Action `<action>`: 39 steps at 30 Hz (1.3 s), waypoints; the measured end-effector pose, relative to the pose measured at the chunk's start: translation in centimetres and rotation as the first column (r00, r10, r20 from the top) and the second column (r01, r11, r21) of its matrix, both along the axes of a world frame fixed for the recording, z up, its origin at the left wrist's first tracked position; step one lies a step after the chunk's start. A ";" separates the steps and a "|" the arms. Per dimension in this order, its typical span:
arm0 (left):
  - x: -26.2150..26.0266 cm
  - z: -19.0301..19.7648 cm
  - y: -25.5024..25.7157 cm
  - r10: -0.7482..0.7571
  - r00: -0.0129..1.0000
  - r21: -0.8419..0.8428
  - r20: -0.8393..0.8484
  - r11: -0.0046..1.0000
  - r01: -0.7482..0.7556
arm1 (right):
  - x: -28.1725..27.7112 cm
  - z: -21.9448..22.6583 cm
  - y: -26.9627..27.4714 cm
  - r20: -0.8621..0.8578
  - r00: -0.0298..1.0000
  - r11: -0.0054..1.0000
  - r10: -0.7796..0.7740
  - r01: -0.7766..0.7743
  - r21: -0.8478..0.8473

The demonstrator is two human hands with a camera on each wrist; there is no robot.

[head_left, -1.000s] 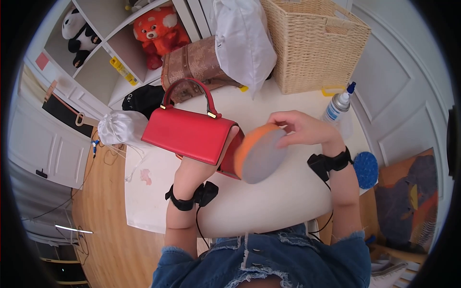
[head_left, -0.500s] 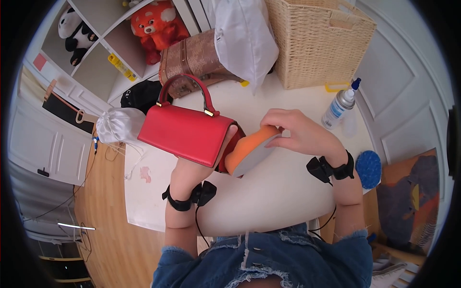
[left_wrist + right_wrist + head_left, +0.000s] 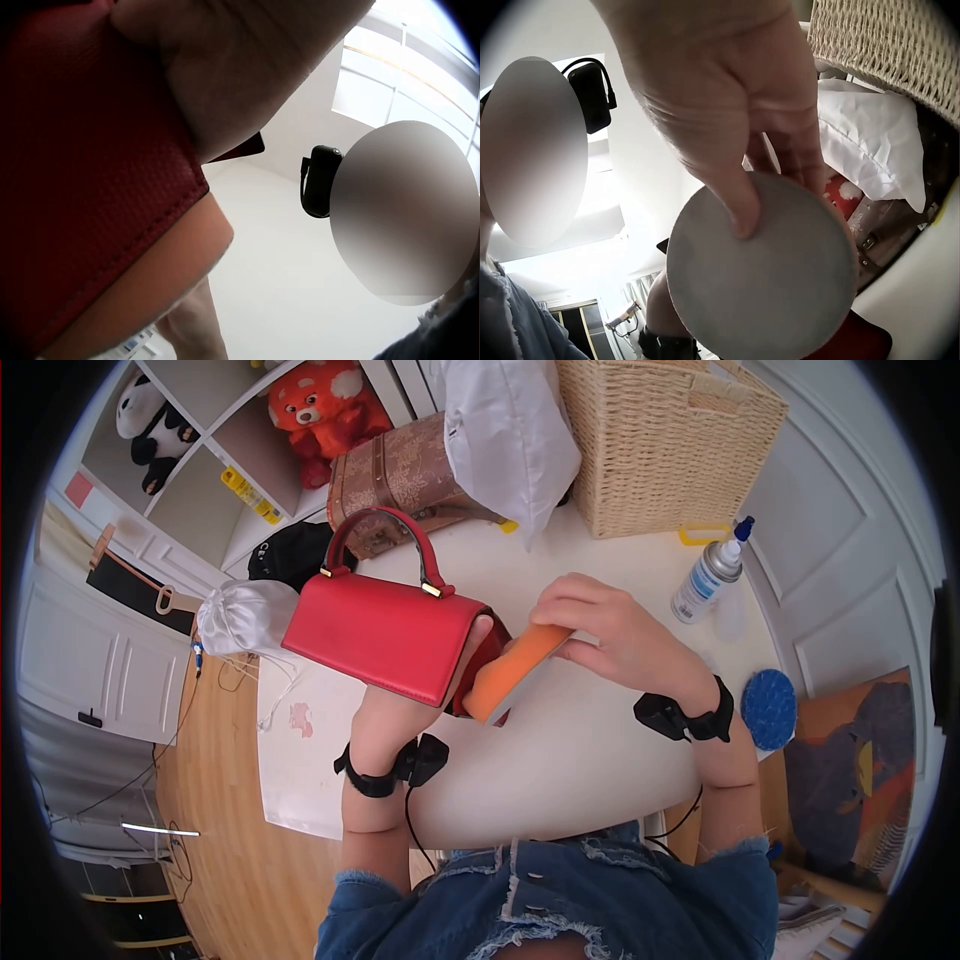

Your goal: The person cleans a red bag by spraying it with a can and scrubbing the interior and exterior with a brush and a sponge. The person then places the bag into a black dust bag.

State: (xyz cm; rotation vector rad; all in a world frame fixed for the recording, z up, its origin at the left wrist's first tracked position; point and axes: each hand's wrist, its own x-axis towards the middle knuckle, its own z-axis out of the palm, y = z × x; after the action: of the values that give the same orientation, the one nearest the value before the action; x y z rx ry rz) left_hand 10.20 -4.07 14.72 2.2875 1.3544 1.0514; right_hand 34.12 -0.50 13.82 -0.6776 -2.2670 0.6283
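Note:
My left hand (image 3: 388,725) holds a red handbag (image 3: 375,635) above the white table, one finger showing along its right end. The bag's handle stands up on top. In my right hand (image 3: 615,635) is a round orange sponge (image 3: 515,670) with a flat grey face. Its orange side leans toward the bag's right end, and its lower edge overlaps that end in the head view. The right wrist view shows my thumb pressed on the grey face (image 3: 772,292), the fingers behind it. In the left wrist view the orange sponge (image 3: 161,281) shows just past the bag's stitched edge.
A woven basket (image 3: 665,460), a white cloth bag (image 3: 510,445) and a brown case (image 3: 390,480) stand at the back. A spray can (image 3: 705,585) is at the right, near a blue round pad (image 3: 768,712). A white satin pouch (image 3: 245,618) sits at the left beside a black cap (image 3: 290,555).
My right hand has turned the sponge from grey face showing to nearly edge-on, its orange side now toward the handbag. Left hand and handbag have shifted slightly left and up.

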 end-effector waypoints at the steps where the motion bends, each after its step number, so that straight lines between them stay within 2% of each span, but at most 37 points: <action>1: 0.0 -0.2 0.1 -0.029 0.999 0.040 0.012 0.999 0.029 | 0.0 -0.1 0.1 -0.053 0.998 1.000 -0.016 0.016 0.006; 3: -0.2 -0.2 0.1 -0.059 0.998 0.079 0.022 0.995 0.057 | 0.0 -0.1 0.1 -0.107 0.994 0.999 -0.030 0.032 0.011; 5: -0.4 -0.1 0.3 -0.084 0.996 -0.027 -0.042 0.996 0.083 | 0.0 0.1 0.0 -0.189 0.982 0.999 -0.023 0.017 -0.035; 6: -0.4 -0.1 0.3 -0.084 0.996 -0.028 -0.041 0.996 0.083 | 0.0 0.0 0.1 -0.188 0.982 0.999 -0.023 0.017 -0.036; 9: -0.3 -0.2 0.3 -0.073 0.997 -0.057 -0.017 0.996 0.071 | 0.2 -0.2 0.6 -0.143 0.990 0.996 0.006 -0.019 -0.093; 11: 0.1 0.1 0.2 -0.036 0.999 -0.004 -0.026 0.999 0.036 | 0.2 -0.7 1.0 -0.077 0.997 0.990 0.021 -0.032 -0.138; 14: 0.6 0.5 0.0 0.031 0.999 -0.036 0.039 0.999 -0.029 | -0.3 -2.1 1.7 0.010 0.998 0.991 0.056 -0.055 -0.125; 18: 0.4 0.4 0.0 0.021 1.000 -0.003 0.010 1.000 -0.021 | -0.4 -3.0 2.0 0.014 0.997 0.986 0.081 -0.078 -0.151; 21: 0.5 0.3 0.0 0.038 0.999 -0.012 0.015 0.999 -0.037 | -0.3 -3.3 1.8 0.093 0.992 0.984 0.082 -0.066 -0.168; 23: 0.5 0.3 0.0 0.035 0.999 0.028 -0.002 0.999 -0.035 | -0.4 -3.7 1.5 0.199 0.979 0.997 0.052 -0.039 -0.068; 26: 0.5 0.3 0.0 0.035 0.999 0.022 0.004 0.999 -0.036 | -0.4 -2.7 0.9 0.272 0.962 0.993 0.032 -0.001 -0.116; 30: 0.5 0.5 -0.1 0.056 0.998 -0.031 0.020 0.998 -0.056 | -0.2 -2.2 0.3 0.201 0.979 0.999 -0.026 0.035 -0.038; 32: 0.0 0.0 0.0 0.018 0.998 0.064 -0.059 0.998 -0.015 | -0.1 -1.1 -0.1 0.185 0.978 0.995 -0.094 0.098 -0.012; 35: -0.2 -0.3 0.2 -0.013 0.999 0.073 -0.039 0.997 0.016 | 0.7 0.1 -0.7 0.139 0.975 0.984 -0.175 0.177 -0.004; 39: -0.1 -0.2 -0.1 0.014 1.000 0.017 -0.020 1.000 -0.013 | 2.2 0.4 -0.4 0.181 0.953 0.969 -0.245 0.248 0.005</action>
State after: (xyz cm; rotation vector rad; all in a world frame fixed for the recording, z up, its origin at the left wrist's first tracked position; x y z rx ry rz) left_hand 10.08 -4.13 14.47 2.3107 1.3760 1.0505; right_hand 36.35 -0.86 14.19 -1.0448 -2.2918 0.4820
